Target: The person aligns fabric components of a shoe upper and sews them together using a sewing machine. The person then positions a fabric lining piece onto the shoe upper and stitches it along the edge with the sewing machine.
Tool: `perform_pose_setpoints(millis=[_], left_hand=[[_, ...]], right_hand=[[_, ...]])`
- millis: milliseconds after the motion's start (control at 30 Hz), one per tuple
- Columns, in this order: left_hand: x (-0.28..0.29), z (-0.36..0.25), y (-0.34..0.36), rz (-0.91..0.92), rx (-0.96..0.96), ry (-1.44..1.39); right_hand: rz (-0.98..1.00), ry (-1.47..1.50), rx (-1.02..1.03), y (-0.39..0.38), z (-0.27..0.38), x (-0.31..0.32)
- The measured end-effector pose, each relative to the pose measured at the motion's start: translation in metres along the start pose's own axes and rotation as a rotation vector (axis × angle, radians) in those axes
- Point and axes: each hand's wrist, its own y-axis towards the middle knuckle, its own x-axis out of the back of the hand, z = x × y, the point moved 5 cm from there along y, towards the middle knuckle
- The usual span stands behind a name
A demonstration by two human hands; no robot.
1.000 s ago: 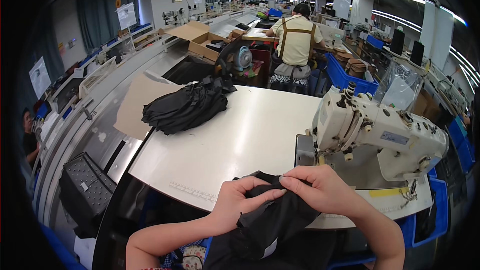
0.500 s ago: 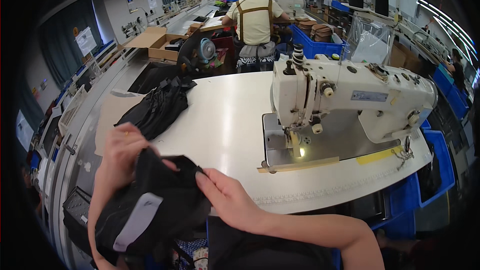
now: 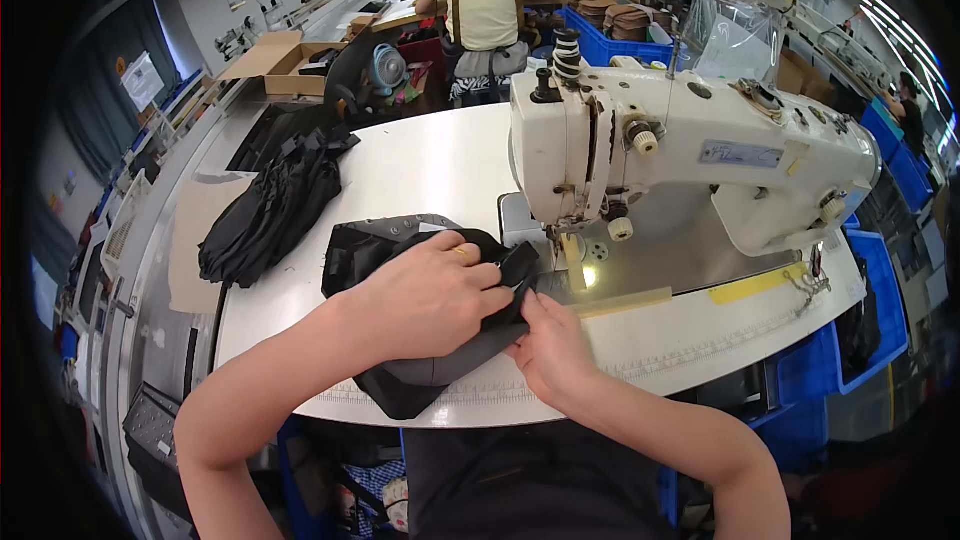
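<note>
A black fabric piece (image 3: 405,385), folded and gathered, lies on the white sewing table (image 3: 420,165) just left of the sewing machine's (image 3: 690,140) needle area. From above, my left hand (image 3: 425,290) grips its right part with curled fingers. My right hand (image 3: 553,350) pinches the same piece at its right edge, thumb and fingers close to the left fingertips. A grey strip with small dots shows along the fabric's far side. The part between my fingers is partly hidden. The fabric's right end lies close to the metal plate under the presser foot.
A bunched black fabric pile (image 3: 275,205) rests at the left on brown cardboard (image 3: 195,250). Yellow tape (image 3: 755,285) and a ruler strip run along the table's front. Blue bins (image 3: 875,310) stand at the right. Another person (image 3: 485,0) sits working ahead, near a small fan (image 3: 388,68).
Both hands have carried the black fabric from the near left, off the table edge, rightward onto the tabletop beside the machine. The head view has shifted slightly.
</note>
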Motion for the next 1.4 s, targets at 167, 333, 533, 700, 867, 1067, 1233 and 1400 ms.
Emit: perform_pose_setpoints(millis=[167,333,533,700,867,1067,1233,1400], left_hand=[[0.003,-0.011,-0.006,0.045,0.255,0.041],[-0.014,0.018,0.012,-0.28,0.483,-0.062],[-0.015,0.02,0.004,-0.67,0.451,-0.393],[-0.037,-0.004,-0.007,-0.442,-0.108,-0.007],[-0.016,-0.015,0.003,-0.458,-0.124,0.007],[-0.043,0.027,0.015,-0.332,0.543,-0.659],[-0.04,0.027,0.012,-0.598,0.544,-0.445],[-0.026,0.005,-0.005,-0.54,-0.057,-0.075]], right_hand=[[-0.023,0.077,0.023,-0.003,0.002,-0.006],[-0.058,0.176,0.074,-0.005,-0.009,-0.011],[-0.063,0.356,0.076,-0.01,0.0,-0.009],[-0.067,0.313,0.051,-0.007,-0.001,-0.006],[-0.053,0.155,0.052,-0.002,-0.007,0.005],[-0.075,0.257,0.042,-0.013,0.0,-0.011],[-0.059,0.267,0.037,-0.011,-0.001,-0.011],[-0.054,0.249,-0.007,-0.009,0.004,-0.009]])
